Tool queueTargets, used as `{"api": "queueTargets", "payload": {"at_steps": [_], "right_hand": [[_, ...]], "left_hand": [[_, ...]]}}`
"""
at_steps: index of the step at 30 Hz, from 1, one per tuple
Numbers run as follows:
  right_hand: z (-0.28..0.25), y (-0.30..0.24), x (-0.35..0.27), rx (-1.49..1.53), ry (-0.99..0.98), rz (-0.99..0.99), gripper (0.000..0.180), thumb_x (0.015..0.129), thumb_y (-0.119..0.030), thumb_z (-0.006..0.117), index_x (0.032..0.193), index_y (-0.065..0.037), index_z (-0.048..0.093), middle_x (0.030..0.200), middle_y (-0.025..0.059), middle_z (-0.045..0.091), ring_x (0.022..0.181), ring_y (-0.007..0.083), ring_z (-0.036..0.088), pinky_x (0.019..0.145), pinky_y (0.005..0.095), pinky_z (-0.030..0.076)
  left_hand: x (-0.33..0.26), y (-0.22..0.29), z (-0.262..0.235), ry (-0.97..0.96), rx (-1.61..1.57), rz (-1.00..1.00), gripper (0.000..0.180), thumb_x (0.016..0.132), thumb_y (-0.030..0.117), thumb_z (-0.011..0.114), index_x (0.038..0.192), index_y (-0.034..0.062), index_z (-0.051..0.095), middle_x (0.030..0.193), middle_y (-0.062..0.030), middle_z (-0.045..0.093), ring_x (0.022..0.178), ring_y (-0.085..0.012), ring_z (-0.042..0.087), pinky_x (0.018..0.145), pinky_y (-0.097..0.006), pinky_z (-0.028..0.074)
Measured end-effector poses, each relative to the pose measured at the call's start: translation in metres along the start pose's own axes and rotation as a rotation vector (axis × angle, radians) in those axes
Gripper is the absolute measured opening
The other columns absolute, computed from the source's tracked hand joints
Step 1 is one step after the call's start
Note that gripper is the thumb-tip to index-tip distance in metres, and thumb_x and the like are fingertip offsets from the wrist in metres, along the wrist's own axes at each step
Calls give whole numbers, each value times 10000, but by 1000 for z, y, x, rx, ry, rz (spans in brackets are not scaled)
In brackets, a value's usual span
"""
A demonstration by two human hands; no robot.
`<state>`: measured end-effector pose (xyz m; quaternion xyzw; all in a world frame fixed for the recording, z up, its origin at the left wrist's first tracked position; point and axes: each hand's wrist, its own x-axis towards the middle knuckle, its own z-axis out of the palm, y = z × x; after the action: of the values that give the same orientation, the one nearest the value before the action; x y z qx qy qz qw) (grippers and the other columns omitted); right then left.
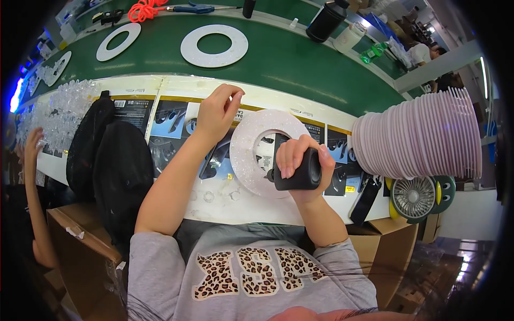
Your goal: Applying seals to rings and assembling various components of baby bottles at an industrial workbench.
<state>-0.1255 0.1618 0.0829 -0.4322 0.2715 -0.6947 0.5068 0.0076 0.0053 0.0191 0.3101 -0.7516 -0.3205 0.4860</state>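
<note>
A white ring (251, 152) lies flat at the centre of the frame. A black driver (300, 172) is gripped in the closed right hand (301, 156), tip pointing left onto the ring's inner edge. The left hand (217, 113), fingertips pinched, is held just upper left of the ring; whether anything is held cannot be told.

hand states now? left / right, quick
Left hand: fingers pinched together above the white ring panel; anything held is too small to tell.
Right hand: closed around a black electric screwdriver.
</note>
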Motion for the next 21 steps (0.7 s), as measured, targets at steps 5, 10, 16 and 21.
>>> {"api": "queueTargets", "payload": {"at_steps": [5,10,16,21], "right_hand": [[8,-5,6,-32,17,20,438,929,-391,289,675,-64,431,558,53,442,517,148,434,543,262,375],[15,-2,15,-52,30,38,431,924,-385,292,673,-62,428,559,57,439,524,151,434,544,266,373],[15,9,18,-18,10,34,433,922,-386,308,665,-58,425,550,57,432,518,151,428,541,264,370],[19,11,18,-54,11,59,427,919,-379,332,655,-57,424,545,56,434,512,145,424,537,255,366]], "left_hand": [[0,-2,0,13,-5,3,99,884,114,567,900,23,602,811,-92,606,560,-196,532,539,-297,431],[0,0,-1,3,-13,-6,98,883,114,568,895,22,600,809,-91,606,561,-197,531,540,-300,430],[0,-1,-1,10,-28,-7,98,884,116,565,893,25,600,802,-89,603,561,-202,530,541,-306,429],[-2,-2,-3,-15,-15,-15,121,915,112,534,931,14,603,817,-72,604,600,-137,518,557,-259,418]]}}
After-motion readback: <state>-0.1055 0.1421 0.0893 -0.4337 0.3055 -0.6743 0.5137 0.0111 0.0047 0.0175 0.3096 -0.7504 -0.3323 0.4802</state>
